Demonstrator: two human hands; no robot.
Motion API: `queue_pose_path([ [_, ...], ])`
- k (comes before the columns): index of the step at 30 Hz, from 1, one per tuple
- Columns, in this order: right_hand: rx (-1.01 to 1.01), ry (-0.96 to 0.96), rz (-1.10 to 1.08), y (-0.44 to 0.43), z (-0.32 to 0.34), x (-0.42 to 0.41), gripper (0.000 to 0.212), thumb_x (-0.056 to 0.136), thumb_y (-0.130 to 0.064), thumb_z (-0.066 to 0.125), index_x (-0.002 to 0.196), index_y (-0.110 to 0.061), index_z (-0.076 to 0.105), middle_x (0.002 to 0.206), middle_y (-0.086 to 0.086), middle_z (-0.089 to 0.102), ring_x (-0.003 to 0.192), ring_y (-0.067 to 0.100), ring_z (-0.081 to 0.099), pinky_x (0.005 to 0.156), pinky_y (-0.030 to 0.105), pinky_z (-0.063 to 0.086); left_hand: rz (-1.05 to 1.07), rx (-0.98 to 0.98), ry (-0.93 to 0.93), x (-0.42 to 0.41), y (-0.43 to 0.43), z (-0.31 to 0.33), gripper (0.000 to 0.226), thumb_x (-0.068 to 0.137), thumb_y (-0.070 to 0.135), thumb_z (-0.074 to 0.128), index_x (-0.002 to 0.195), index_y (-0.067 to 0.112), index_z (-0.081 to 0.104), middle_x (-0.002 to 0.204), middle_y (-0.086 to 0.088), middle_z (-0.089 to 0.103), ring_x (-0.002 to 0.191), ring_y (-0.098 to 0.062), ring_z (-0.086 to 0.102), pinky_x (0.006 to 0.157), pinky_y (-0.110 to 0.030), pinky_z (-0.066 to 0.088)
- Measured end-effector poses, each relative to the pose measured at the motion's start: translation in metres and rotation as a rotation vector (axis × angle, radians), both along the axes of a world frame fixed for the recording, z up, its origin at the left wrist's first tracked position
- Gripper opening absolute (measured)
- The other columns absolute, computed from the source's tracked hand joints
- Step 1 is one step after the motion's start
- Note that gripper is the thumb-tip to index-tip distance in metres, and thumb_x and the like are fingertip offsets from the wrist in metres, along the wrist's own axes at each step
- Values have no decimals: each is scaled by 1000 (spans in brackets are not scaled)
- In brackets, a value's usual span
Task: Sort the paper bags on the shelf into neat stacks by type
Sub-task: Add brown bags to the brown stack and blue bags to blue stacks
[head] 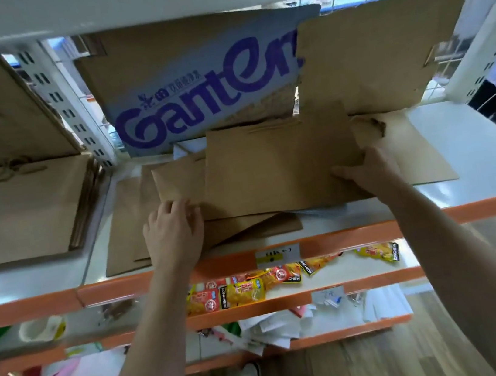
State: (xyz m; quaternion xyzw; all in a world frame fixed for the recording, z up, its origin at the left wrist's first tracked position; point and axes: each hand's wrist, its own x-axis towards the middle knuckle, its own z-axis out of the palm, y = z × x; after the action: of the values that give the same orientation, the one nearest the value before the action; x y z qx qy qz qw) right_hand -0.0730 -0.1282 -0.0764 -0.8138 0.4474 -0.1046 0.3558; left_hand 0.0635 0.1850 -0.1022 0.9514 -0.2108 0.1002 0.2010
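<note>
Several brown paper bags (137, 222) lie in a loose, overlapping pile mid-shelf, and the top bag (279, 167) lies flat across them. The right hand (365, 168) is at the top bag's 3 o'clock edge, clamped on it, thumb on top and fingers hidden behind the edge. The left hand (173, 230) is at its 8 o'clock corner, palm down on the pile with fingers loosely bent and touching the corner; no grip shows. One more flat bag (424, 159) lies at 3 o'clock, partly under the right hand, with a twisted handle at its far end.

The shelf (463, 138) is white with an orange front lip. At 12 o'clock a cardboard panel (201, 92) leans at the back, printed "Ganten" in purple with small Chinese characters above, too blurred to read. At 1 o'clock is a plain cardboard sheet (380, 51). At 9 o'clock, in the next bay, sits a neater stack of bags (21, 213) with rope handles. At 6 o'clock a price tag (278, 255) sits on the lip, writing unreadable. Below it are yellow-red snack packets (245, 290), with only "CHEW" legible.
</note>
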Motion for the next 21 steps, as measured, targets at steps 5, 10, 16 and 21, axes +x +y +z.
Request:
queue_pose_path([
  [5, 81, -77, -74, -20, -8, -27, 60, 76, -28, 79, 123, -3, 52, 111, 11, 57, 96, 26, 53, 75, 33, 42, 164, 93, 164, 3, -10, 3, 59, 84, 57, 57, 114, 6, 54, 118, -17, 57, 109, -40, 50, 87, -45, 42],
  [10, 42, -104, -64, -23, -17, -36, 58, 77, -24, 79, 122, -1, 51, 116, 16, 61, 94, 28, 55, 72, 31, 40, 226, -68, 342, 16, -16, 14, 85, 71, 50, 77, 129, 0, 42, 125, -19, 52, 119, -37, 45, 100, -44, 36],
  [16, 16, -241, -31, -16, -20, -39, 44, 87, -20, 69, 124, -4, 51, 107, 11, 58, 93, 28, 54, 73, 30, 37, 296, -173, 327, 17, -7, 19, 58, 79, 32, 75, 117, 0, 45, 121, -20, 53, 112, -37, 50, 91, -43, 40],
  [21, 113, -447, -45, -5, -22, -34, 29, 85, -33, 58, 105, -12, 58, 96, 18, 61, 81, 30, 54, 71, 37, 43, 337, -353, 209, 6, 4, 22, 33, 97, 19, 49, 125, 6, 39, 121, -21, 57, 111, -40, 53, 80, -41, 37],
])
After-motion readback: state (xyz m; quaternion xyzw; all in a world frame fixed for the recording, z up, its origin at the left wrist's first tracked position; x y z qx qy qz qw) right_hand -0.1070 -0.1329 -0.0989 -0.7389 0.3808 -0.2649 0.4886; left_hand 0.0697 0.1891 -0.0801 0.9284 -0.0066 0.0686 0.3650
